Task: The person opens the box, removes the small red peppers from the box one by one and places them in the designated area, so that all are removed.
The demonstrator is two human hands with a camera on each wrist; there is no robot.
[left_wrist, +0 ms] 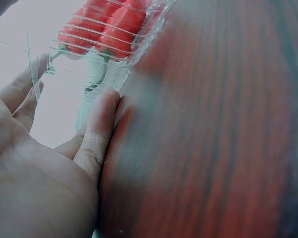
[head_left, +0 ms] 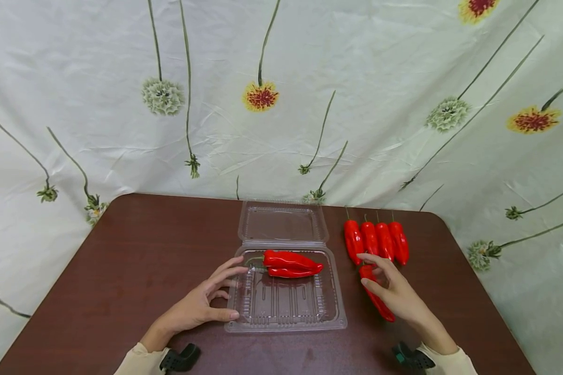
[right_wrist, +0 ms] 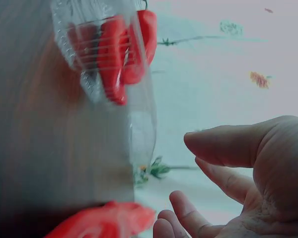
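A clear plastic clamshell box (head_left: 333,312) lies with its lid (head_left: 283,221) folded back. Two glossy red chili peppers (head_left: 291,259) lie side by side across the far part of its base. My left hand (head_left: 194,307) is at the box's left edge, thumb near the front corner and fingers spread along the side. On the right, my right hand (head_left: 396,291) hovers over a single red chili pepper (head_left: 380,304), covering part of it. The right wrist view shows the right thumb (right_wrist: 223,144) and fingers apart with nothing between them; a red pepper (right_wrist: 102,223) appears below.
Several more red chili peppers (head_left: 401,242) lie in a row at the back right, stems away from me. Everything rests on a dark brown wooden table (head_left: 136,260). A pale flower-print cloth (head_left: 356,78) hangs behind it.
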